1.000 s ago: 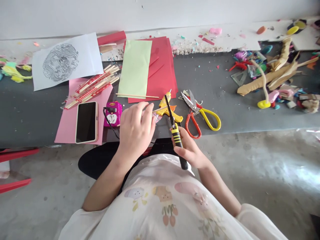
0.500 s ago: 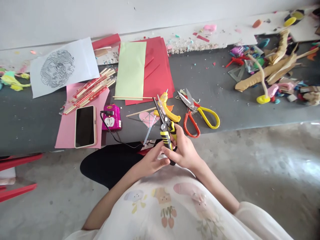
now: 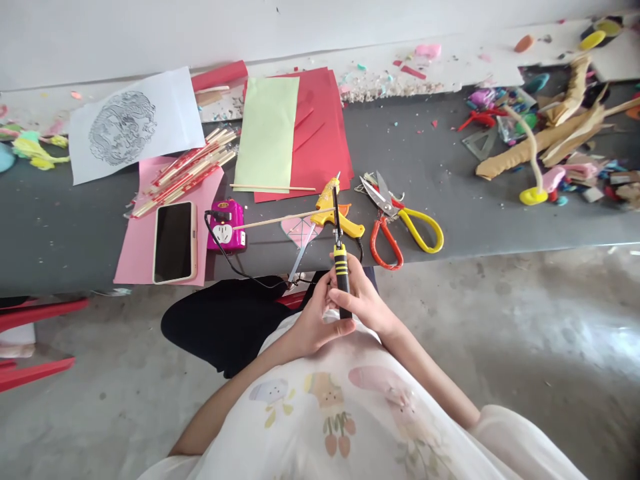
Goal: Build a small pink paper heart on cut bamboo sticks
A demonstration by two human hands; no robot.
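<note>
Yellow-banded cutters (image 3: 341, 265) clasped in left hand (image 3: 313, 323) and right hand (image 3: 370, 303) (tip meets stick (image 3: 280, 219)).

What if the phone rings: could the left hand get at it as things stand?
Probably yes. The phone lies uncovered on the pink paper near the front edge of the table, left of the left hand. That hand grips the cutters, so it must let go first.

1. Cutters (image 3: 342, 267): black handles banded yellow, slim dark blades pointing away, seen edge-on; gripped by left hand (image 3: 311, 321) and right hand (image 3: 369, 301)
2. Bamboo stick (image 3: 280, 219): thin, pale, near-level; right end meets the blades, left end free
</note>
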